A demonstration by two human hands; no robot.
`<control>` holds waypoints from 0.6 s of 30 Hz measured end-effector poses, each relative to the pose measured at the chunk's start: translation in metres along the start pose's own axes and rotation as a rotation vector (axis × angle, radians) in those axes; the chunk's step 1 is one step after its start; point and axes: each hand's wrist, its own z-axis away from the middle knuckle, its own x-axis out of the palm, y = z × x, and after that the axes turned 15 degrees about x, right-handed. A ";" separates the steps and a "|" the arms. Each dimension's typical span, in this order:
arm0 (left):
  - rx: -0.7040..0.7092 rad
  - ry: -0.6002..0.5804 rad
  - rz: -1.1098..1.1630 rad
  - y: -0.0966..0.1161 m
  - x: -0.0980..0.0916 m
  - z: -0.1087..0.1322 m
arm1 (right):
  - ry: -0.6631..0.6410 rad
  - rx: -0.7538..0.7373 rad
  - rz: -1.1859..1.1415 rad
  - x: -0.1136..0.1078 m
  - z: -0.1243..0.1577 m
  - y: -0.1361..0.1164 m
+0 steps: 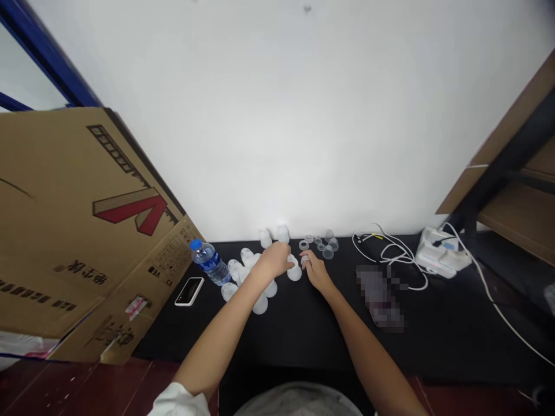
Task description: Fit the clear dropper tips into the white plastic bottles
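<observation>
My left hand (276, 260) is closed with its fingertips at the narrow top of a translucent white bell-shaped piece (294, 273), which stands wide end down on the black table (299, 329). Just to its right, my right hand (317, 271) pinches a small translucent ring-like piece (304, 260), partly covered by the fingers. More white bell-shaped pieces (260, 304) lie in a cluster left of and beneath my left forearm. Two similar pieces (283, 233) stand against the wall. Several small clear caps and rings (328, 252) lie behind my right hand.
A water bottle (211, 263) and a white-edged phone-like device (189, 292) are at the left, beside a large cardboard box (108, 231). To the right lie a blurred-out phone-shaped object (378, 296), white cables (401, 254) and a power strip (440, 252). A white wall (303, 127) rises behind.
</observation>
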 end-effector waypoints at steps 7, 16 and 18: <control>0.043 0.368 0.363 0.033 0.095 0.035 | 0.010 0.011 -0.028 -0.008 0.001 -0.006; 0.077 0.673 0.856 0.024 0.164 0.040 | -0.165 0.251 -0.461 -0.014 -0.009 -0.008; 0.083 0.704 0.853 0.020 0.165 0.043 | -0.231 0.261 -0.564 -0.017 -0.010 -0.009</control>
